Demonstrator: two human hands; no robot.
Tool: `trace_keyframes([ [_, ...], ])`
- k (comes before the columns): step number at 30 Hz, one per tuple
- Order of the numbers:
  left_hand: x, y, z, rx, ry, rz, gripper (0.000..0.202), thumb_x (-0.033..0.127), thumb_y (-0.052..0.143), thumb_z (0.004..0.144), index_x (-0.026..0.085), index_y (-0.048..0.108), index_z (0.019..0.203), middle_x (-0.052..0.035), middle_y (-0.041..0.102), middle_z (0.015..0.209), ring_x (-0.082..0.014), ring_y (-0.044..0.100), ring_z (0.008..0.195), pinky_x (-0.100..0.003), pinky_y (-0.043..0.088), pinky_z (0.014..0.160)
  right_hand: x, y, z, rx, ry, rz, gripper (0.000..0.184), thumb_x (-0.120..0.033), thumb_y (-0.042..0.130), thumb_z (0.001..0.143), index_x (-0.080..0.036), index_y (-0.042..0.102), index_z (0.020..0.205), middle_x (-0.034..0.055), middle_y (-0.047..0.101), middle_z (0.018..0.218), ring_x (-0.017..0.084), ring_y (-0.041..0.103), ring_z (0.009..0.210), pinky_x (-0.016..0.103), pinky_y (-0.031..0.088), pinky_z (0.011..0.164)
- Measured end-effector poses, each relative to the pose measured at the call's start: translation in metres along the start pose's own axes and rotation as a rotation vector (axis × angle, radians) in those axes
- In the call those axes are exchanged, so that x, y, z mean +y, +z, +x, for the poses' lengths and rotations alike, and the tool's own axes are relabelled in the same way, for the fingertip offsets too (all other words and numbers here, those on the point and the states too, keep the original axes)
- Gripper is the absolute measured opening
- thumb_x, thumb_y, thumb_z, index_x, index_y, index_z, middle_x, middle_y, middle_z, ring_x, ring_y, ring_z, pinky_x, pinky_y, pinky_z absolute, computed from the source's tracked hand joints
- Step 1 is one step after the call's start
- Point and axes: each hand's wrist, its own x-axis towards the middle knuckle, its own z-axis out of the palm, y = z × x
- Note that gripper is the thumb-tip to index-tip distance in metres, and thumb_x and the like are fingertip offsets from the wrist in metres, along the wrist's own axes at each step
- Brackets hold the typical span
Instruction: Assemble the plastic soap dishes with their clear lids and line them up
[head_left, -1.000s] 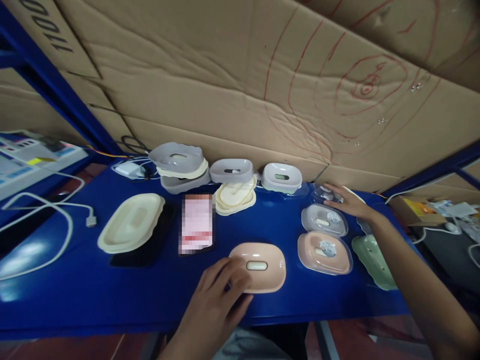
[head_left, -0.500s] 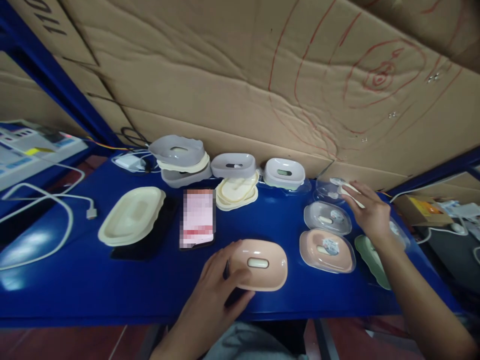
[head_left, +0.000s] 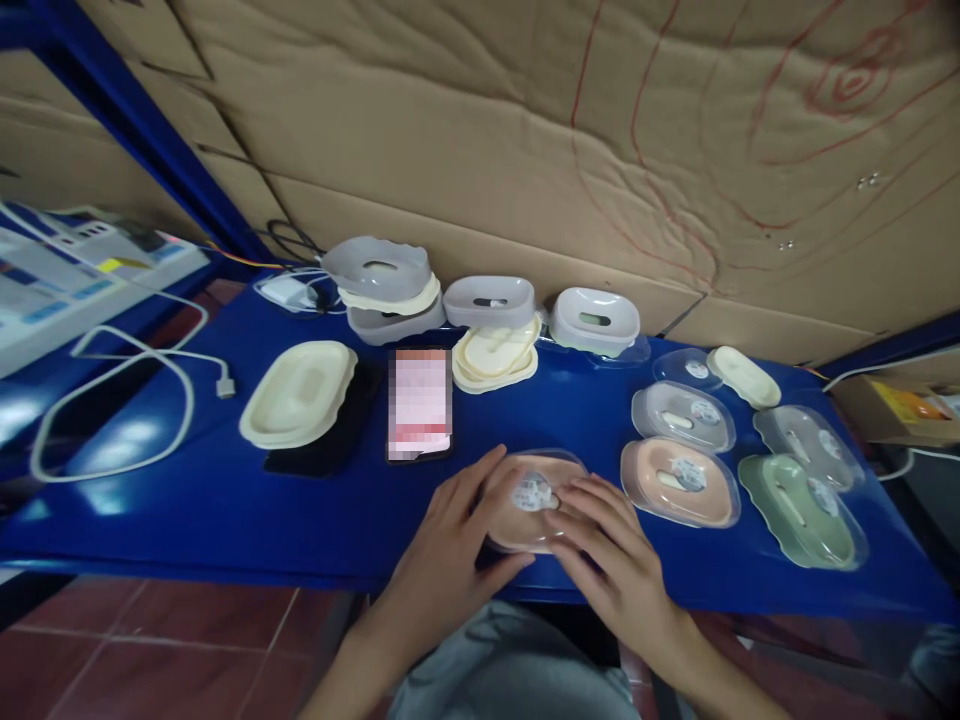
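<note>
A peach oval soap dish (head_left: 517, 530) is in front of me near the table's front edge. A clear lid (head_left: 534, 490) with a round printed sticker lies over its top. My left hand (head_left: 454, 535) grips the dish's left side, thumb at the near edge. From the right, my right hand (head_left: 619, 550) has its curled fingers on the lid's top and right edge. Whether the lid is fully seated cannot be seen. To the right sit a lidded peach dish (head_left: 645, 485), a lidded grey dish (head_left: 656, 415) and a lidded green dish (head_left: 787, 510).
A phone (head_left: 420, 405) lies left of my hands, beside a cream dish (head_left: 300, 395). Cream trays (head_left: 495, 355) and grey dishes (head_left: 596, 318) line the cardboard wall (head_left: 450, 150). A small cream oval piece (head_left: 744, 377) rests back right. A white cable (head_left: 187, 390) loops at left.
My right hand has come from the back right to the peach dish, which now has a clear lid over it. The small cream piece lies released at back right. The view has shifted.
</note>
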Motion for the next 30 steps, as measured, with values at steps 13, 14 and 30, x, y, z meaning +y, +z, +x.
trace_keyframes([
  [13, -0.004, 0.004, -0.002, -0.004, -0.029, -0.007, 0.088, 0.043, 0.078, 0.097, 0.036, 0.028, 0.170, -0.0122, 0.047, 0.167, -0.0354, 0.052, 0.147, -0.053, 0.051, 0.118, 0.001, 0.005, -0.024, 0.056, 0.035, -0.139, 0.061, -0.020, 0.072, 0.100, -0.037, 0.058, 0.156, 0.0102, 0.068, 0.139, 0.033, 0.063, 0.130, 0.054, 0.059, 0.105],
  [14, -0.004, 0.004, -0.003, -0.003, -0.038, -0.006, 0.089, 0.043, 0.078, 0.097, 0.035, 0.028, 0.170, -0.0122, 0.047, 0.167, -0.0354, 0.051, 0.148, -0.053, 0.051, 0.118, 0.000, 0.004, -0.024, 0.047, 0.013, -0.141, 0.060, -0.019, 0.072, 0.100, -0.036, 0.058, 0.156, 0.0106, 0.068, 0.139, 0.033, 0.063, 0.131, 0.053, 0.059, 0.105],
  [30, -0.006, 0.006, -0.003, 0.026, -0.061, -0.011, 0.080, 0.041, 0.078, 0.097, 0.036, 0.036, 0.165, -0.0118, 0.052, 0.161, -0.0359, 0.055, 0.145, -0.054, 0.053, 0.116, 0.002, 0.002, -0.022, -0.013, -0.006, -0.099, 0.052, -0.019, 0.066, 0.104, -0.029, 0.057, 0.155, 0.0110, 0.062, 0.154, 0.029, 0.052, 0.152, 0.054, 0.054, 0.121],
])
